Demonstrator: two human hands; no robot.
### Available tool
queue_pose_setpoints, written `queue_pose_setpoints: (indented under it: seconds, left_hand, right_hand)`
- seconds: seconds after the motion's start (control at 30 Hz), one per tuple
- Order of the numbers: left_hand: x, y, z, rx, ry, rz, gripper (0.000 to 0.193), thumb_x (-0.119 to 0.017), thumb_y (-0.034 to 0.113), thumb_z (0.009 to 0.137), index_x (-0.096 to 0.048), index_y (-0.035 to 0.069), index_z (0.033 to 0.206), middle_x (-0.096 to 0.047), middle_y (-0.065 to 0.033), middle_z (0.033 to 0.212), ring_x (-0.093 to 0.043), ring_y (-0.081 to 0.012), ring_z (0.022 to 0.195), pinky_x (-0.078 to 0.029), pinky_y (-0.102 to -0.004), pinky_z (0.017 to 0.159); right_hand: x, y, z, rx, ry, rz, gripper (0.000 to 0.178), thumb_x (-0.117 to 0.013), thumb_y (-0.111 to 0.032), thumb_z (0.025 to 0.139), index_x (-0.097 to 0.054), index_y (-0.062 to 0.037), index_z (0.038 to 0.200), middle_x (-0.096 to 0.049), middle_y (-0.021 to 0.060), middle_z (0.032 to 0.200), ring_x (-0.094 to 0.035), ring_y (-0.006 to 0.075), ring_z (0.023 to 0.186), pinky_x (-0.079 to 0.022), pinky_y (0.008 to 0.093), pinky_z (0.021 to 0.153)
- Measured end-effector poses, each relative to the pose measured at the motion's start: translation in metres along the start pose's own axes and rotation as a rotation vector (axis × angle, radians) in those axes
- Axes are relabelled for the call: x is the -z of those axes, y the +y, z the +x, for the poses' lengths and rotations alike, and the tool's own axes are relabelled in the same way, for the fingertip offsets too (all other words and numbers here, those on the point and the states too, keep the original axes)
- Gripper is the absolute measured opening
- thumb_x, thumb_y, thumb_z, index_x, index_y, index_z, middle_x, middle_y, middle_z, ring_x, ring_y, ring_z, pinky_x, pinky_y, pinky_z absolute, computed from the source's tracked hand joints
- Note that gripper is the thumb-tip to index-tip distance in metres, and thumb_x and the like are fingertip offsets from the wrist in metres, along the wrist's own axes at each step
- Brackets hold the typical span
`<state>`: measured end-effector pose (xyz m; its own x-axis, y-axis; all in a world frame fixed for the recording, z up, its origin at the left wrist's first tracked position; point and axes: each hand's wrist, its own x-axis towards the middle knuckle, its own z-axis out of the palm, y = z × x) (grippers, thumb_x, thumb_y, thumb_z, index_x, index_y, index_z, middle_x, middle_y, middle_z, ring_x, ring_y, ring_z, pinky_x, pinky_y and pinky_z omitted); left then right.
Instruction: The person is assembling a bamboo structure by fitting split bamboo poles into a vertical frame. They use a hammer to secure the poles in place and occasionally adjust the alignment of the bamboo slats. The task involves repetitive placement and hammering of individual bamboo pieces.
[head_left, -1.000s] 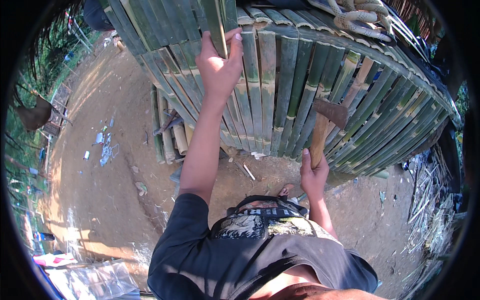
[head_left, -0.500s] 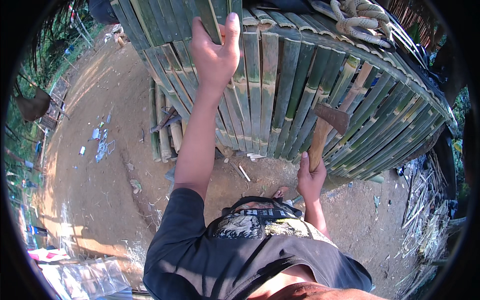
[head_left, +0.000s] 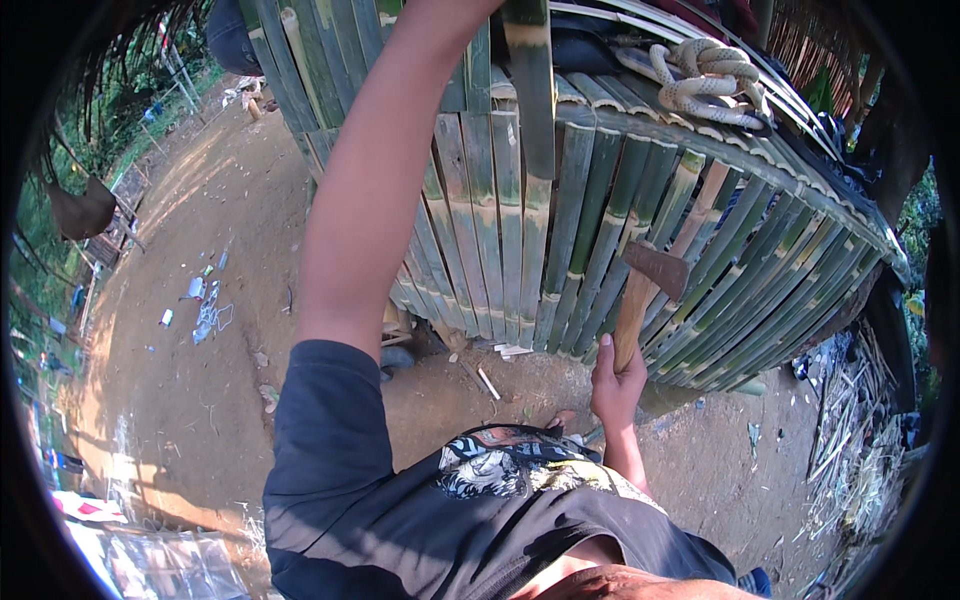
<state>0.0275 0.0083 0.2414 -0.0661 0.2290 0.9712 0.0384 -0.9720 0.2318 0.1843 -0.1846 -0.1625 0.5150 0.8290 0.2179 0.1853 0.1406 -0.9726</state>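
My right hand [head_left: 617,388] grips the wooden handle of a hatchet [head_left: 632,322], held upright with its dark rusty head at the top, in front of the bamboo slat wall [head_left: 570,230]. My left forearm [head_left: 370,180] stretches up past the top edge of the picture, so the hand and fingers are cut off. Close to that wrist a loose green bamboo strip [head_left: 532,90] hangs down over the slats; its upper end is out of view, and whether my left hand holds it cannot be seen.
A knotted pale rope [head_left: 705,85] lies on the structure's top edge at the right. Dry stalks [head_left: 850,450] are heaped at the far right. Small litter [head_left: 207,310] is scattered over the dirt ground [head_left: 225,390] to the left, and clear plastic sheeting [head_left: 165,565] lies lower left.
My left arm has reached farther up, taking the hand out of the picture. A bamboo strip now hangs right of where that hand was. My right hand keeps the hatchet in nearly the same place.
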Motion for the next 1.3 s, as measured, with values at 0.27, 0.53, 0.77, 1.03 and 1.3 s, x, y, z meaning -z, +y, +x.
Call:
queue_pose_setpoints:
  seconds: [0.27, 0.53, 0.77, 1.03, 1.3]
  left_hand:
    - [-0.016, -0.028, 0.071, -0.299, 0.172, 0.395, 0.061, -0.056, 0.052, 0.102, -0.057, -0.008, 0.107, -0.068, -0.0371, 0.097, -0.065, -0.0554, 0.100, -0.051, -0.0562, 0.085]
    - [-0.012, -0.048, 0.109, -0.315, 0.281, 0.462, 0.059, -0.057, 0.050, 0.101, -0.058, -0.009, 0.107, -0.068, -0.0372, 0.094, -0.067, -0.0544, 0.096, -0.052, -0.0575, 0.083]
    - [-0.024, -0.074, 0.103, -0.237, 0.234, 0.511, 0.058, -0.056, 0.048, 0.101, -0.056, -0.010, 0.108, -0.067, -0.0383, 0.090, -0.066, -0.0559, 0.089, -0.052, -0.0623, 0.079]
    - [-0.023, -0.073, 0.098, -0.189, 0.222, 0.506, 0.059, -0.063, 0.040, 0.095, -0.050, -0.011, 0.121, -0.068, -0.0375, 0.094, -0.066, -0.0557, 0.090, -0.053, -0.0616, 0.080]
    - [-0.021, -0.085, 0.106, -0.411, 0.277, 0.726, 0.066, -0.059, 0.030, 0.099, -0.040, -0.014, 0.144, -0.058, -0.0367, 0.124, -0.058, -0.0499, 0.116, -0.047, -0.0563, 0.100]
  right_hand:
    - [0.010, 0.017, 0.001, -0.070, 0.097, 0.120, 0.022, -0.064, -0.021, 0.105, -0.062, 0.0002, 0.101, -0.051, -0.0041, 0.069, -0.043, 0.0046, 0.062, -0.036, 0.0251, 0.054]
    - [0.015, 0.008, 0.002, -0.137, 0.112, 0.168, 0.024, -0.065, -0.027, 0.105, -0.056, -0.0058, 0.098, -0.048, -0.0056, 0.065, -0.043, 0.0029, 0.049, -0.034, 0.0222, 0.042]
    - [0.015, -0.001, 0.002, -0.135, 0.095, 0.158, 0.025, -0.064, -0.026, 0.105, -0.060, -0.0027, 0.098, -0.052, -0.0046, 0.067, -0.045, 0.0033, 0.052, -0.035, 0.0239, 0.045]
    - [0.017, 0.003, 0.004, -0.094, 0.081, 0.160, 0.027, -0.066, -0.027, 0.105, -0.053, -0.0068, 0.092, -0.050, -0.0038, 0.064, -0.045, 0.0043, 0.048, -0.034, 0.0232, 0.041]
    - [0.017, -0.003, 0.005, -0.090, 0.101, 0.070, 0.022, -0.064, -0.024, 0.105, -0.059, -0.0048, 0.096, -0.051, -0.0047, 0.066, -0.046, 0.0037, 0.052, -0.035, 0.0236, 0.046]
